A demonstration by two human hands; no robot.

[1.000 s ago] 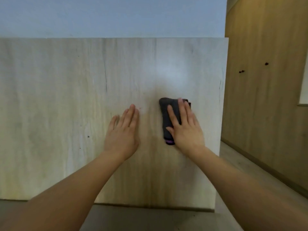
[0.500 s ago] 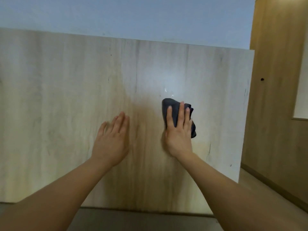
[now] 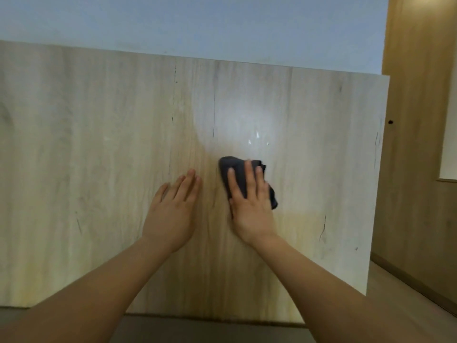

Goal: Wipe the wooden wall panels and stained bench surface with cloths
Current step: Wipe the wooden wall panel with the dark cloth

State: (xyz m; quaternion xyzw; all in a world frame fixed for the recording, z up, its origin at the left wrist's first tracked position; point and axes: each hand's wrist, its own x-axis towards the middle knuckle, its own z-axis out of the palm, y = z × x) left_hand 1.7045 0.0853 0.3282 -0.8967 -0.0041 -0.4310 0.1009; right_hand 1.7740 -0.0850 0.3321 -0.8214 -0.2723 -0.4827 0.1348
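Note:
A pale wooden wall panel point(image 3: 86, 157) fills most of the view, with thin dark cracks and a bright glare patch near its middle. My right hand point(image 3: 252, 206) lies flat on a dark grey cloth point(image 3: 237, 169), pressing it against the panel just below the glare. The cloth shows above my fingertips and at the right of my hand. My left hand point(image 3: 173, 211) rests flat on the bare panel a little to the left, fingers together, holding nothing.
A blue-grey wall point(image 3: 197, 23) rises above the panel's top edge. A darker wooden wall point(image 3: 418, 169) with a small dark hole stands at the right, past the panel's right edge. A grey floor strip point(image 3: 197, 330) runs under the panel.
My view has shifted, so the panel's right edge sits further right. My right hand and the cloth slid up and slightly left on the panel; my left hand stays flat beside it.

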